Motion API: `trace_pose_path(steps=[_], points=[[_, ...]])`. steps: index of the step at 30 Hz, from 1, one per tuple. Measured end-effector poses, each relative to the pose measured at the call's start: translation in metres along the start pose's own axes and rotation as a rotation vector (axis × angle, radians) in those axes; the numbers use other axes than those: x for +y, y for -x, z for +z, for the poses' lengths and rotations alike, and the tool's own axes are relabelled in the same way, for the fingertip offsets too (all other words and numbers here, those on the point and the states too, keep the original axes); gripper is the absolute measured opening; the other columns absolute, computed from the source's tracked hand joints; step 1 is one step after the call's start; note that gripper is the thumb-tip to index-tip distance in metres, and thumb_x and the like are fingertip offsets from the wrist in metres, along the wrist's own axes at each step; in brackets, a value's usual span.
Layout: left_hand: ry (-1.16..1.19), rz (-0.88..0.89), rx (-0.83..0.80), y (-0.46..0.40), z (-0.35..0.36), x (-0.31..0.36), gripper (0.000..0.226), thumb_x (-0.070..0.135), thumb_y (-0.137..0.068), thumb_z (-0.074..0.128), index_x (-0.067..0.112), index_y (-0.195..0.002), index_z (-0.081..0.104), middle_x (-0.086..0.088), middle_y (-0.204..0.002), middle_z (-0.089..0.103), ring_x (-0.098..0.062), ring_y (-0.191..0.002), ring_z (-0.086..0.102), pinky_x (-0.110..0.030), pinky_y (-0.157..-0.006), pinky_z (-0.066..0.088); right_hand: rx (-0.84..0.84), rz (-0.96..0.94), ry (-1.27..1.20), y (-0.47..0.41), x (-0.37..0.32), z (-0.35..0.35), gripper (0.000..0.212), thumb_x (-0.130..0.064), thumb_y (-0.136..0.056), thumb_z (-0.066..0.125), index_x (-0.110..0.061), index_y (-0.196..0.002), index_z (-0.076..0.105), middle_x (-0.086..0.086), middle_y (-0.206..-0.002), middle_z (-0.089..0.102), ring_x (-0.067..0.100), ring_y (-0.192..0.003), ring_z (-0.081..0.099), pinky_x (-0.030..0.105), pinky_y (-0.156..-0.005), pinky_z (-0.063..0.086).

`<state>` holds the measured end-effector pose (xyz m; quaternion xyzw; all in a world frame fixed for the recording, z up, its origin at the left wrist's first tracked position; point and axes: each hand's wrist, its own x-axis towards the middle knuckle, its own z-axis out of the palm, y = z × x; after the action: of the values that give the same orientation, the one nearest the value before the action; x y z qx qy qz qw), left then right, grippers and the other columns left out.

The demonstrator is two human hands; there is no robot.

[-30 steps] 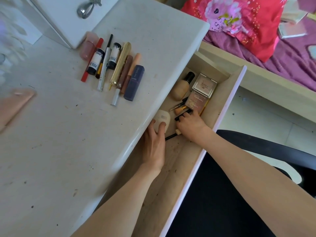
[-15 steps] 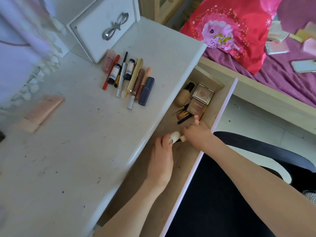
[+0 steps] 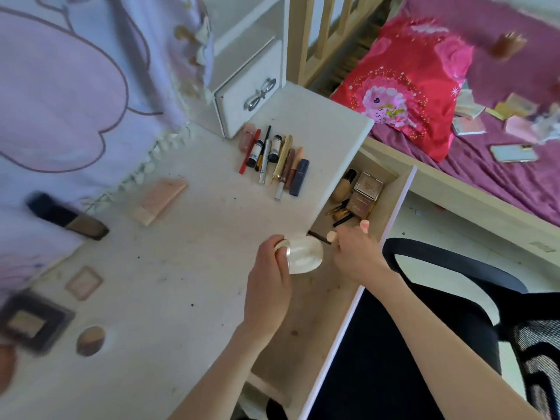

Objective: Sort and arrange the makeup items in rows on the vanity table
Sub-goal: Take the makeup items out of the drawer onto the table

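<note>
The left hand (image 3: 268, 286) has its fingers curled round one end of a shiny, pearly white oval case (image 3: 304, 257). The thumb sits on the near side of the case and the rest of the case sticks out past the fingers toward the open wooden drawer (image 3: 391, 207). The case is up in the air over the edge of the white vanity table (image 3: 169, 283), right where the table meets the drawer.

The right hand (image 3: 357, 256) is just beside the case, over the drawer. Its fingers are curled round some thin things: a dark stick with a pale round tip (image 3: 325, 237) pokes out toward the case, and a pink-capped tube (image 3: 364, 224) pokes out the other way.

Deeper in the drawer, past the right hand, lie a beige bottle with a black cap (image 3: 344, 186), two square compacts (image 3: 365, 192) and a few little brushes.

On the table, far from the drawer's near end, a row of lipsticks, pencils and tubes (image 3: 274, 160) lies side by side. A flat pink case (image 3: 160, 201) lies farther from the drawer. More compacts sit at the table's far side from the drawer, too blurry to tell well.
</note>
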<state>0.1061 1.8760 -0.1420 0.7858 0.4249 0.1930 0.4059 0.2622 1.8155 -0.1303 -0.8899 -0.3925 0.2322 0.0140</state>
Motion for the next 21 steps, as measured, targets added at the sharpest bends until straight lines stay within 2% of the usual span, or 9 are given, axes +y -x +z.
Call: trace_pose_path(steps=[3, 5, 8, 11, 15, 18, 21], points=[[0.055, -0.012, 0.09, 0.003, -0.033, -0.01, 0.027, 0.027, -0.097, 0.036, 0.019, -0.121, 0.047, 0.01, -0.11, 0.05, -0.006, -0.097, 0.051, 0.007, -0.074, 0.035, -0.004, 0.039, -0.065, 0.016, -0.016, -0.004, 0.009, -0.008, -0.093, 0.039, -0.012, -0.098, 0.045, 0.011, -0.106, 0.053, 0.026, -0.093, 0.043, 0.033, -0.078, 0.033], [0.079, -0.035, 0.141, 0.005, -0.051, -0.016, 0.028, 0.025, -0.098, 0.034, 0.016, -0.12, 0.048, 0.009, -0.108, 0.051, -0.009, -0.097, 0.052, -0.003, -0.077, 0.041, 0.01, 0.085, -0.085, 0.025, -0.021, -0.009, 0.017, -0.01, -0.094, 0.04, -0.008, -0.109, 0.047, 0.014, -0.106, 0.052, 0.029, -0.099, 0.045, 0.036, -0.082, 0.038], [0.133, -0.093, 0.177, 0.006, -0.069, -0.02, 0.027, 0.021, -0.099, 0.033, 0.014, -0.121, 0.047, 0.006, -0.107, 0.05, -0.016, -0.098, 0.053, -0.027, -0.082, 0.048, 0.068, 0.17, -0.089, 0.033, -0.03, -0.016, 0.02, -0.012, -0.094, 0.041, -0.005, -0.112, 0.047, 0.014, -0.104, 0.054, 0.035, -0.112, 0.042, 0.043, -0.093, 0.038], [0.195, -0.136, 0.188, 0.005, -0.082, -0.021, 0.025, 0.021, -0.1, 0.031, 0.017, -0.12, 0.046, 0.004, -0.107, 0.051, -0.019, -0.099, 0.052, -0.034, -0.082, 0.05, 0.143, 0.215, -0.177, 0.035, -0.045, -0.022, 0.022, -0.014, -0.096, 0.039, -0.005, -0.114, 0.047, 0.015, -0.109, 0.056, 0.039, -0.123, 0.033, 0.049, -0.095, 0.039], [0.305, -0.201, 0.151, 0.002, -0.097, -0.025, 0.018, 0.021, -0.1, 0.033, 0.024, -0.114, 0.044, 0.008, -0.105, 0.05, -0.019, -0.1, 0.052, -0.031, -0.076, 0.053, 0.223, 0.117, -0.257, 0.026, -0.072, -0.025, 0.023, -0.012, -0.096, 0.039, -0.005, -0.114, 0.051, 0.014, -0.107, 0.057, 0.033, -0.115, 0.037, 0.05, -0.094, 0.039], [0.38, -0.285, 0.149, -0.001, -0.111, -0.033, 0.016, 0.02, -0.099, 0.036, 0.023, -0.112, 0.045, 0.0, -0.113, 0.051, -0.027, -0.099, 0.056, -0.011, -0.059, 0.051, 0.213, 0.023, -0.198, 0.008, -0.099, -0.019, 0.023, -0.011, -0.095, 0.04, -0.004, -0.112, 0.053, 0.015, -0.105, 0.059, 0.036, -0.12, 0.036, 0.048, -0.095, 0.04], [0.41, -0.364, 0.21, -0.003, -0.125, -0.047, 0.016, 0.019, -0.098, 0.038, 0.019, -0.111, 0.048, -0.007, -0.115, 0.053, -0.034, -0.096, 0.06, -0.007, -0.053, 0.047, 0.203, -0.021, -0.091, -0.017, -0.124, -0.006, 0.023, -0.009, -0.095, 0.04, -0.005, -0.113, 0.052, 0.015, -0.111, 0.057, 0.033, -0.12, 0.04, 0.043, -0.097, 0.04]])
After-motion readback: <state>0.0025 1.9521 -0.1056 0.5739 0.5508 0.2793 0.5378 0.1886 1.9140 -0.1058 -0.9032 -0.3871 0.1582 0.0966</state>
